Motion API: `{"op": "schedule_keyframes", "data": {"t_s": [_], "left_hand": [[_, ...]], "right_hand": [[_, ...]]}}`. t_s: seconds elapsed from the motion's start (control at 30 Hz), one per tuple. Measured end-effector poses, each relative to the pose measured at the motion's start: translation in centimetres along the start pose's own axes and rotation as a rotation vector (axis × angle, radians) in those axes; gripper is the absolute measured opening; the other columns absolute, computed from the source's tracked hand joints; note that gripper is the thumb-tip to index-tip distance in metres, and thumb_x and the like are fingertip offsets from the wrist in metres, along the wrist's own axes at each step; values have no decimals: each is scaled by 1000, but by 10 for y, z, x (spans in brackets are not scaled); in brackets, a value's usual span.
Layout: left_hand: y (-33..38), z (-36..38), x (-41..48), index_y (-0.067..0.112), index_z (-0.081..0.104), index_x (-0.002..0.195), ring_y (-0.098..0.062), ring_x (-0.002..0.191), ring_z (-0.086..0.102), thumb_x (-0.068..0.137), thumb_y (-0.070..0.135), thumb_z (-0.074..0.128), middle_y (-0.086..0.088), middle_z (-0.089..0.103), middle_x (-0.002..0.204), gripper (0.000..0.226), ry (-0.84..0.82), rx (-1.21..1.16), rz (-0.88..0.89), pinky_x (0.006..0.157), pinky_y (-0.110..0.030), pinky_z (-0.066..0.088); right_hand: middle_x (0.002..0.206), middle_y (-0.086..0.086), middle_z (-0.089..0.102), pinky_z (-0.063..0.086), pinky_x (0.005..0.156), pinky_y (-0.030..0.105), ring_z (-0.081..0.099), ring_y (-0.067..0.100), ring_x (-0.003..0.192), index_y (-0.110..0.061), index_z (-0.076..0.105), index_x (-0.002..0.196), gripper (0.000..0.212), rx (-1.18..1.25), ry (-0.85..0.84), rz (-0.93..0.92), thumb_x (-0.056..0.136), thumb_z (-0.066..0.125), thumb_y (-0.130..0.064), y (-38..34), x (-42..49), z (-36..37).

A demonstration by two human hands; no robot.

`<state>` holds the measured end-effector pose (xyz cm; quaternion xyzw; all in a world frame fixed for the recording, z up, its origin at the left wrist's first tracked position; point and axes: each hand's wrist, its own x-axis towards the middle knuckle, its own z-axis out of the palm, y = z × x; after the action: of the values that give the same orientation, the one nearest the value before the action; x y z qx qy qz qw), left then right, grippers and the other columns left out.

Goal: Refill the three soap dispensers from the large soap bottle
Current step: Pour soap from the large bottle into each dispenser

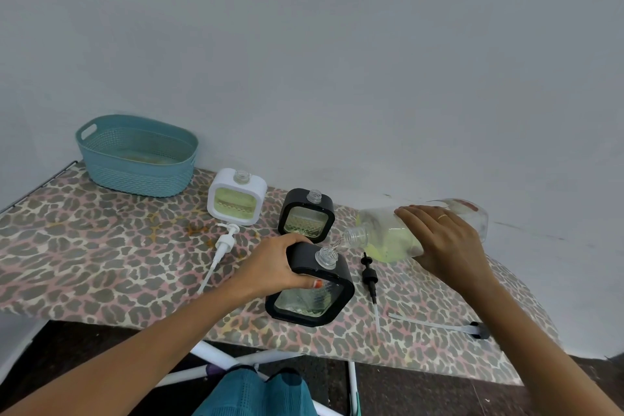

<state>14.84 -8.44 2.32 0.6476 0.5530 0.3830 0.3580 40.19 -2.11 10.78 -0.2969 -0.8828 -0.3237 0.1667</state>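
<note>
Right now the left hand (270, 267) grips the near black dispenser (312, 284); the right hand (442, 240) clasps the big bottle (388, 233), tipped just beside its neck. Probably slippery; hold mid-body.

Tipped sideways, clear lg soap bottle (405, 233), yellow-green liquid inside, mouth over nearest black dispenser (312, 284)'s open neck; second black dispenser (306, 215) & white dispenser (237, 196) upright behind, uncapped.

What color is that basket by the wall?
The woven-look oval plastic basket is light teal blue, seen clearly in the head view.
</note>
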Motion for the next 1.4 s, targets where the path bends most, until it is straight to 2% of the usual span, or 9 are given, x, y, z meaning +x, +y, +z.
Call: {"op": "schedule_keyframes", "data": {"t_s": [0.23,0.4,0.6,0.83,1.03,1.4], "left_hand": [[0,0,0,24,60,105,-2,88,61,60,25,84,10,64,97,51,9,-5,-2,70,-3,45],[1,1,-1,29,57,99,4,86,59,59,24,84,17,61,92,48,4,-29,2,70,-2,45],[-2,4,0,30,57,98,-6,92,63,58,24,85,12,64,95,49,10,-43,-5,82,-21,52],[-4,5,0,29,58,99,-6,93,63,58,24,85,8,66,98,50,12,-53,-11,83,-24,53],[-3,5,0,31,56,96,-3,91,62,58,22,85,15,63,93,48,12,-62,-10,80,-18,51],[-2,5,0,29,57,98,-6,92,62,58,22,85,12,64,95,49,12,-54,-10,83,-22,52]], "right_hand": [[87,7,74,55,65,30,71,24,77,-6,71,89,63,-1,7,-12,29,91,-3,-1,1,-1],[86,7,74,55,64,29,71,24,76,-6,71,88,63,-5,10,-21,29,91,-2,0,1,-3],[87,6,73,55,66,28,71,23,78,-6,71,89,58,-10,17,-25,33,87,3,1,0,-2],[87,6,74,55,66,28,71,22,78,-6,72,89,54,-23,30,-32,38,87,3,2,0,-3],[87,7,73,55,67,29,71,23,79,-6,71,90,52,-24,44,-30,41,85,6,3,-1,-2],[88,7,73,56,67,29,71,24,79,-6,71,90,54,-23,32,-35,40,87,3,3,0,-4]]}}
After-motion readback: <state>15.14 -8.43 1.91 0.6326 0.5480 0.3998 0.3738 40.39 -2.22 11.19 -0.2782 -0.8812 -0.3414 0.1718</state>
